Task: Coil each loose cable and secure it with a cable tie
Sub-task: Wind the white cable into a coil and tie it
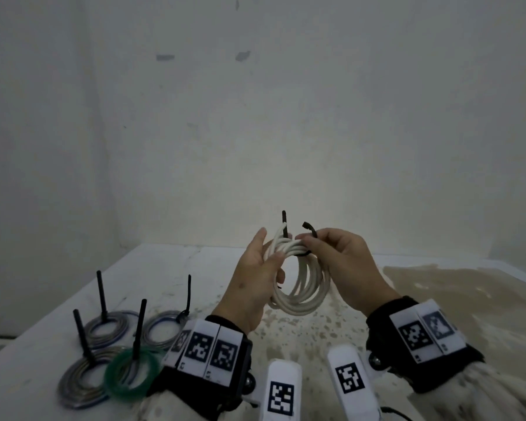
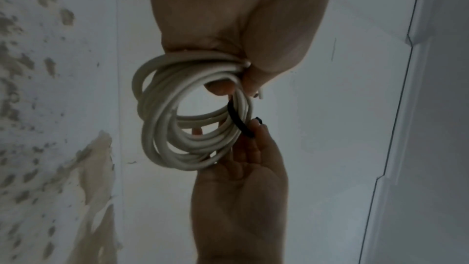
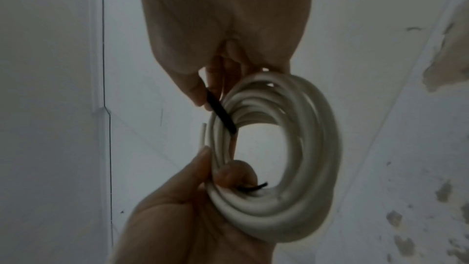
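A white cable coil (image 1: 301,281) (image 2: 187,111) (image 3: 286,148) hangs in the air above the table. My left hand (image 1: 261,268) (image 3: 203,178) grips its left side, thumb and fingers curled round the strands. A black cable tie (image 1: 298,238) (image 2: 240,121) (image 3: 220,113) is wrapped round the top of the coil, one end standing up and the other curving right. My right hand (image 1: 322,247) (image 2: 253,144) pinches the tie at the coil's top right.
At the left of the white table (image 1: 58,299) lie several coiled cables with upright black ties: three grey ones (image 1: 107,326) (image 1: 161,328) (image 1: 79,381) and a green one (image 1: 131,372). A brownish patch (image 1: 468,287) covers the table's right side. A wall stands behind.
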